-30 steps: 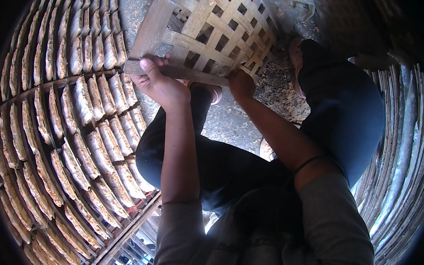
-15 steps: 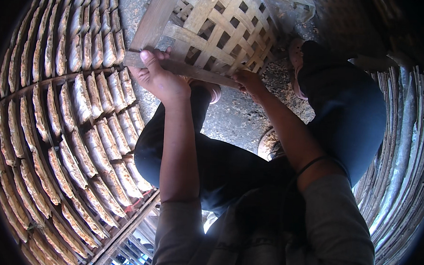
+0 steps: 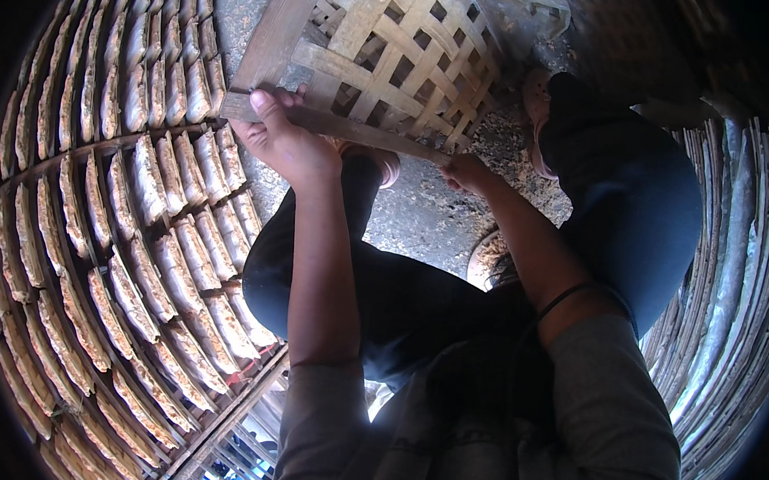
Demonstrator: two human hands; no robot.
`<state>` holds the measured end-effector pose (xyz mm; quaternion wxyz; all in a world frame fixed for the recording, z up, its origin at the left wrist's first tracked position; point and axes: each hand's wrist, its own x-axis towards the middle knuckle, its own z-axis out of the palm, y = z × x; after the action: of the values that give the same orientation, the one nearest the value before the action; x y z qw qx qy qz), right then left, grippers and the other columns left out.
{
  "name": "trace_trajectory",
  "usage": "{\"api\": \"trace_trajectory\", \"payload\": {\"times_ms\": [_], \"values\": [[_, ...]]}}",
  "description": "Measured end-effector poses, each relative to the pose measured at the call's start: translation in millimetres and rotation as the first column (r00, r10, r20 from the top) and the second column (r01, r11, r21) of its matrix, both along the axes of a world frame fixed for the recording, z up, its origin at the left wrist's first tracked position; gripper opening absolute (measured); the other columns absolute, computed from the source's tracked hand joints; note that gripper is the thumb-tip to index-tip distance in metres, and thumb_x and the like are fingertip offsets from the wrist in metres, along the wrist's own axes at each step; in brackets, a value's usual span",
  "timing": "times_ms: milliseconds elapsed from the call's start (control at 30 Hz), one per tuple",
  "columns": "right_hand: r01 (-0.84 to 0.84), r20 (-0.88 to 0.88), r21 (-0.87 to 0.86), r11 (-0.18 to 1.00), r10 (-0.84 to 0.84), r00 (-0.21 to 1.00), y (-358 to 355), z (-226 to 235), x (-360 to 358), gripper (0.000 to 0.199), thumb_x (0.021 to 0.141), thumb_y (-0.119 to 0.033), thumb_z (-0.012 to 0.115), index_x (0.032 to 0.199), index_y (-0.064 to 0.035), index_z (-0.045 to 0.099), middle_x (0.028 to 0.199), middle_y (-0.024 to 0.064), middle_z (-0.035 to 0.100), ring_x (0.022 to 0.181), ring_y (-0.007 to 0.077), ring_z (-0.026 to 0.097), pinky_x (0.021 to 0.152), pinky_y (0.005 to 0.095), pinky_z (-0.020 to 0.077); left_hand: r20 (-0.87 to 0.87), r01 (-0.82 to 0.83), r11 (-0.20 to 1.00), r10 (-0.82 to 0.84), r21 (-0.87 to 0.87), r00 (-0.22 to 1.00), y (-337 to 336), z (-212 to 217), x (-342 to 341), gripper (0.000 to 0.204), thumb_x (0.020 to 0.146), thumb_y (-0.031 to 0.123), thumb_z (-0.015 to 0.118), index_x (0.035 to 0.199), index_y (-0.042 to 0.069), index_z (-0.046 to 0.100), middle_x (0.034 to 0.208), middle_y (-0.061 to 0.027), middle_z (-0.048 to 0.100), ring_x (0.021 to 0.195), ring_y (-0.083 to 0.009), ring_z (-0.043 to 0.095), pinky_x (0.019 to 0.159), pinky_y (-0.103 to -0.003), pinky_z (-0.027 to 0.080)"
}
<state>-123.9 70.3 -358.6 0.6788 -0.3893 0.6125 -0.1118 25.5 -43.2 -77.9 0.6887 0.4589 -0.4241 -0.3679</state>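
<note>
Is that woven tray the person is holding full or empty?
Empty. The woven tray shows only bare strips and open gaps with ground behind, while the left hand and right hand grip its edge.

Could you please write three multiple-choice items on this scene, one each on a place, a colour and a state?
1. Where does the rack of flat pale pieces lie?
A. to the person's left
B. to the person's right
C. on the person's lap

2. What colour is the sleeve on the right arm?
A. red
B. grey
C. yellow

3. How is the woven bamboo tray held?
A. lying flat on the ground, untouched
B. by the right hand alone
C. by both hands at its near edge

Key: 1 A, the rows of pieces fill the left side of the view. 2 B, the sleeve cloth is grey. 3 C, the left hand grips the edge slat near one corner and the right hand meets the same slat further along.
</note>
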Motion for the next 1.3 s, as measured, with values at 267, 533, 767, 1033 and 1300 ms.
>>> {"api": "trace_trajectory", "payload": {"times_ms": [267,533,767,1033,1300], "values": [[0.023,-0.536,-0.535,0.845,-0.36,0.764,6,-19,-3,0.019,0.087,-0.025,0.064,0.085,-0.0091,0.073,0.082,0.0123,0.072,0.071,0.0267,0.07,0.07,0.0394,0.0551,0.031,-0.002,1.0,0.002,-0.013,1.0,-1,-3,1,0.021,0.102,0.026,0.051,0.105,0.006,0.045,0.083,-0.0053,0.051,0.075,-0.0159,0.052,0.085,-0.042,0.052],[0.273,-0.182,-0.696,0.663,-0.532,0.827,-27,39,30,0.024,0.085,-0.028,0.059,0.079,-0.0091,0.072,0.082,0.0148,0.071,0.08,0.031,0.07,0.072,0.0436,0.054,0.02,0.017,1.0,-0.016,-0.007,1.0,-2,0,-4,0.023,0.102,0.027,0.052,0.105,0.006,0.044,0.082,-0.0051,0.051,0.075,-0.0158,0.052,0.085,-0.041,0.052],[0.373,-0.016,-0.501,0.781,-0.44,0.898,-38,29,34,0.024,0.085,-0.021,0.062,0.097,-0.0047,0.075,0.092,0.0138,0.072,0.086,0.0247,0.068,0.077,0.0374,0.0505,0.054,0.052,0.998,-0.05,-0.034,0.997,-3,-5,-4,0.021,0.102,0.027,0.051,0.103,0.007,0.046,0.08,-0.0038,0.05,0.075,-0.0148,0.052,0.084,-0.04,0.052],[0.379,0.215,-0.131,0.916,-0.346,0.913,-51,74,23,0.028,0.086,-0.017,0.06,0.111,-0.0086,0.07,0.1,0.0125,0.069,0.096,0.023,0.063,0.083,0.0389,0.047,0.039,0.049,0.997,-0.047,-0.055,0.998,-5,-6,-3,0.022,0.101,0.028,0.053,0.102,0.007,0.046,0.081,-0.0035,0.051,0.074,-0.0143,0.051,0.08,-0.038,0.052],[0.433,0.28,0.142,0.89,-0.456,0.845,-12,36,-4,0.037,0.084,-0.021,0.067,0.119,-0.0119,0.068,0.1,0.004,0.069,0.088,0.0141,0.059,0.079,0.0335,0.0451,0.04,-0.085,0.996,0.084,0.034,0.996,-5,-14,10,0.023,0.101,0.027,0.054,0.106,0.006,0.045,0.081,-0.0034,0.052,0.073,-0.0147,0.052,0.075,-0.035,0.052]]}}
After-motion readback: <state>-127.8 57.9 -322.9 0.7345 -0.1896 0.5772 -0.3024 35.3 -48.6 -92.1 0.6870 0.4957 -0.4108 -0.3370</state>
